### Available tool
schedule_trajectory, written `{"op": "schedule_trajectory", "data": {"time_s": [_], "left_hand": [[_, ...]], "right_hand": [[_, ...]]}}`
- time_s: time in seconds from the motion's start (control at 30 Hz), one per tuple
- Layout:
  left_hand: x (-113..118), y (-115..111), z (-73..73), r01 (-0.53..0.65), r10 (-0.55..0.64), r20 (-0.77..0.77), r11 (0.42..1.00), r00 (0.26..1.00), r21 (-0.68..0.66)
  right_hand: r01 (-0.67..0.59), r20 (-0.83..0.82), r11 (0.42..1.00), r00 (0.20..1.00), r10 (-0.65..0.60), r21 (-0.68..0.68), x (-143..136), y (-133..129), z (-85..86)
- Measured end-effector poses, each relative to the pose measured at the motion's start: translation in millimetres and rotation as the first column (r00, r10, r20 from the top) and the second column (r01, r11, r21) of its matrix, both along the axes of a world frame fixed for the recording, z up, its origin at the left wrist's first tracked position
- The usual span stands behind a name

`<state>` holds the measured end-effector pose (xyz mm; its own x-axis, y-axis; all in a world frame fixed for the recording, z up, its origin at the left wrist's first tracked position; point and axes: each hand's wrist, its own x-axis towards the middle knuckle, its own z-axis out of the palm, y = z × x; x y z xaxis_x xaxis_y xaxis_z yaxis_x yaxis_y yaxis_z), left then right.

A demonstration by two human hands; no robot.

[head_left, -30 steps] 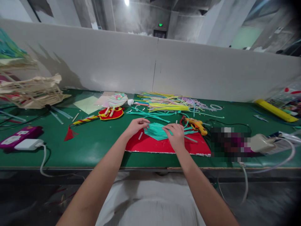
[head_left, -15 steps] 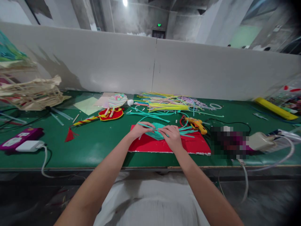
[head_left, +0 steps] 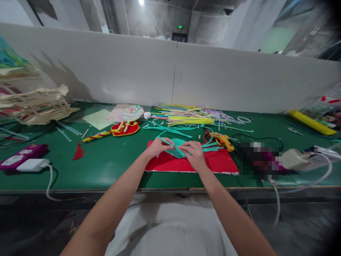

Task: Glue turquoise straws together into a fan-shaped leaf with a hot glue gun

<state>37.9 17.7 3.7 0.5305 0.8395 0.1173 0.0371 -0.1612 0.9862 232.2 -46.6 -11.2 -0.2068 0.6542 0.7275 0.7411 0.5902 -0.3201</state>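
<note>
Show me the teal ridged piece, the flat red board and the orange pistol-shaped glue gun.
Teal ridged piece (head_left: 178, 153), head view: its near part.
Flat red board (head_left: 178, 166), head view: bare front part.
Orange pistol-shaped glue gun (head_left: 222, 139), head view: its body.

A craft workshop: green bench (head_left: 106, 176) strewn with pipe cleaners (head_left: 190, 121) and 1 glue gun (head_left: 224, 140), and beyond the partition (head_left: 119, 67), bare concrete walls (head_left: 149, 23) and 1 lit sign (head_left: 180, 27).

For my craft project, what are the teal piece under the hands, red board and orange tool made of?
The teal piece looks like matte fibre strands, perhaps pipe cleaners, from its soft ridges. The red board seems card or foam: smooth, slightly shiny top, ragged white edge. The orange tool seems plastic: smooth and moulded.
</note>
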Motion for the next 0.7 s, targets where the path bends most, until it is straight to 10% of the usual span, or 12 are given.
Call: {"op": "schedule_trajectory", "data": {"time_s": [0.3, 0.5, 0.7], "left_hand": [[-32.7, -24.1, -0.1, -0.403, 0.436, -0.066, 0.871, 0.897, 0.280], [-25.1, -25.6, -1.9, -0.294, 0.423, -0.255, 0.857, 0.869, 0.423], [-7.1, -10.8, -8.0, -0.477, 0.596, -0.355, 0.797, 0.720, 0.372]], "right_hand": [[0.107, -0.065, 0.990, 0.991, -0.113, -0.093, 20.8, -29.0, 3.9], [0.142, -0.078, 0.965, 0.984, -0.163, -0.223, 33.9, -25.4, -5.6], [0.382, -0.066, 0.877, 0.907, -0.416, -0.291, 48.4, -24.0, -9.3]]}}
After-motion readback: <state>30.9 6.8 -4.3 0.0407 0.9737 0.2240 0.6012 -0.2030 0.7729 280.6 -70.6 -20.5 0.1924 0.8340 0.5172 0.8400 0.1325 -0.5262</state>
